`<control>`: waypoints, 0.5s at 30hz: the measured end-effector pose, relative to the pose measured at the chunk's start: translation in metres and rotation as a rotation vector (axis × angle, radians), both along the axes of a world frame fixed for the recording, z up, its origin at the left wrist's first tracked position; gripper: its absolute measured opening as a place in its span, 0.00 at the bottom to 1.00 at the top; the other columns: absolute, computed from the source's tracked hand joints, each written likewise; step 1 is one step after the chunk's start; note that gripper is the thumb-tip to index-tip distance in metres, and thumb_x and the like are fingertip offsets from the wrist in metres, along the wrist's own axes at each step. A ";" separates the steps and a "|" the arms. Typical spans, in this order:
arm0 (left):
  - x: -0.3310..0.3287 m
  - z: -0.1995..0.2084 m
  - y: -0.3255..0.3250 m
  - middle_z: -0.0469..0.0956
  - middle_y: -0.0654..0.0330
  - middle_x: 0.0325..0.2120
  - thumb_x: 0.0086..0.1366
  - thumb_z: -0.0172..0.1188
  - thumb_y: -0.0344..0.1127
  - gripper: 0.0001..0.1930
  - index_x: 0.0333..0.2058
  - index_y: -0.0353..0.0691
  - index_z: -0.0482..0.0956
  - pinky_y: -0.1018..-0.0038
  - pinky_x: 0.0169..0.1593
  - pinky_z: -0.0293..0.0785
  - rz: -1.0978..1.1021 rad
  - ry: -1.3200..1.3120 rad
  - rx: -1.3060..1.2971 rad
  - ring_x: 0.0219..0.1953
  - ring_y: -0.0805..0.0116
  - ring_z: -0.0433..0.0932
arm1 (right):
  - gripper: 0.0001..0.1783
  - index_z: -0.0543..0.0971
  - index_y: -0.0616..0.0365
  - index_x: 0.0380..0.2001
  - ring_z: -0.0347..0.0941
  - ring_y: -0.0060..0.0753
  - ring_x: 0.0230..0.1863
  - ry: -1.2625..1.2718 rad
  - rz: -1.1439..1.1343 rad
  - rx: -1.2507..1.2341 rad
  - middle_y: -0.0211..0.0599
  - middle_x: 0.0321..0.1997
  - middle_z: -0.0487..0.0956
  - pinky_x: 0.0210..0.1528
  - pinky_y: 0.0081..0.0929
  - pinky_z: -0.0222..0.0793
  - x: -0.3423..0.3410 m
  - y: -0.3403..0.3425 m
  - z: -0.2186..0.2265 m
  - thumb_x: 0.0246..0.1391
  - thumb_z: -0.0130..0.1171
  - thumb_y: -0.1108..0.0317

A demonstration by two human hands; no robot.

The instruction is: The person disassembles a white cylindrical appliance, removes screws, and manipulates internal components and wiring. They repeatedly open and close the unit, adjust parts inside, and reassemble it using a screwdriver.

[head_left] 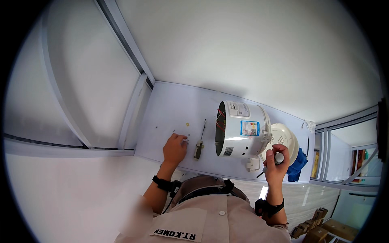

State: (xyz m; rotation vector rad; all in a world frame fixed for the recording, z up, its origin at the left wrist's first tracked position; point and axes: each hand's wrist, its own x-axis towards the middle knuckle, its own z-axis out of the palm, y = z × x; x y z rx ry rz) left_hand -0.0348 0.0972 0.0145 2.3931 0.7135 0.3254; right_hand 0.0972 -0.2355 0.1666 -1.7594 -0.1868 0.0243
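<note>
here, our right hand, the nearer, holds a screwdriver beside the white drum, which lies lengthwise left to right, open toward our left hand, whose grip we can't quite tell.

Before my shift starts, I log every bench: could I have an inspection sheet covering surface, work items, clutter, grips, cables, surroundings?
Surface: pale tabletop against a white wall.
Work items: white drum-shaped appliance on its side, open end leftward; screwdriver left of it.
Clutter: small yellow piece, tiny bits; blue fabric beside round white part.
Grips: right hand closed on a grey-handled tool; left hand at the tabletop, contact unclear.
Cables: red wires in the appliance's open end; black cable by the left wrist band.
Surroundings: cardboard boxes at lower right.
</note>
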 end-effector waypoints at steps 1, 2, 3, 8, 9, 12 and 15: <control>0.002 0.003 -0.001 0.82 0.59 0.40 0.64 0.67 0.32 0.08 0.42 0.46 0.88 0.60 0.44 0.81 -0.010 0.007 0.013 0.42 0.53 0.83 | 0.14 0.77 0.59 0.48 0.68 0.14 0.28 -0.003 0.026 0.000 0.24 0.33 0.73 0.27 0.15 0.70 -0.002 0.000 0.002 0.65 0.70 0.70; 0.003 0.004 -0.002 0.82 0.60 0.40 0.64 0.67 0.32 0.07 0.41 0.47 0.88 0.60 0.44 0.81 -0.019 0.015 0.025 0.42 0.54 0.83 | 0.14 0.77 0.59 0.48 0.68 0.14 0.28 0.000 0.037 0.007 0.24 0.32 0.73 0.27 0.15 0.71 -0.003 0.002 0.003 0.65 0.70 0.70; 0.004 0.003 -0.001 0.81 0.60 0.40 0.64 0.68 0.33 0.07 0.40 0.47 0.88 0.60 0.43 0.81 -0.026 0.019 0.035 0.41 0.54 0.83 | 0.13 0.77 0.59 0.48 0.68 0.13 0.29 0.003 0.049 0.013 0.24 0.32 0.73 0.27 0.15 0.71 -0.004 0.004 0.005 0.65 0.70 0.70; 0.009 0.001 0.002 0.81 0.61 0.38 0.64 0.70 0.35 0.05 0.38 0.47 0.89 0.60 0.42 0.81 -0.050 0.072 0.058 0.41 0.55 0.83 | 0.12 0.78 0.59 0.47 0.68 0.13 0.30 0.031 0.063 0.026 0.24 0.32 0.74 0.29 0.15 0.71 -0.008 0.005 0.008 0.65 0.70 0.70; 0.010 0.001 0.003 0.81 0.61 0.38 0.63 0.70 0.35 0.05 0.38 0.47 0.89 0.60 0.42 0.81 -0.054 0.074 0.067 0.41 0.55 0.83 | 0.12 0.78 0.59 0.47 0.68 0.14 0.29 0.030 0.063 0.022 0.24 0.32 0.74 0.29 0.15 0.71 -0.008 0.004 0.007 0.65 0.70 0.70; 0.012 0.000 0.005 0.81 0.61 0.38 0.63 0.70 0.35 0.05 0.38 0.48 0.89 0.60 0.42 0.81 -0.064 0.077 0.084 0.41 0.55 0.83 | 0.12 0.79 0.59 0.46 0.69 0.14 0.29 0.039 0.064 0.019 0.24 0.32 0.74 0.29 0.15 0.71 -0.009 0.002 0.006 0.65 0.70 0.70; 0.014 -0.001 0.005 0.82 0.61 0.38 0.64 0.70 0.35 0.05 0.39 0.46 0.88 0.61 0.41 0.80 -0.057 0.031 0.092 0.40 0.56 0.83 | 0.12 0.79 0.60 0.46 0.70 0.14 0.29 0.048 0.069 0.014 0.25 0.32 0.75 0.29 0.16 0.70 -0.011 0.001 0.007 0.64 0.70 0.69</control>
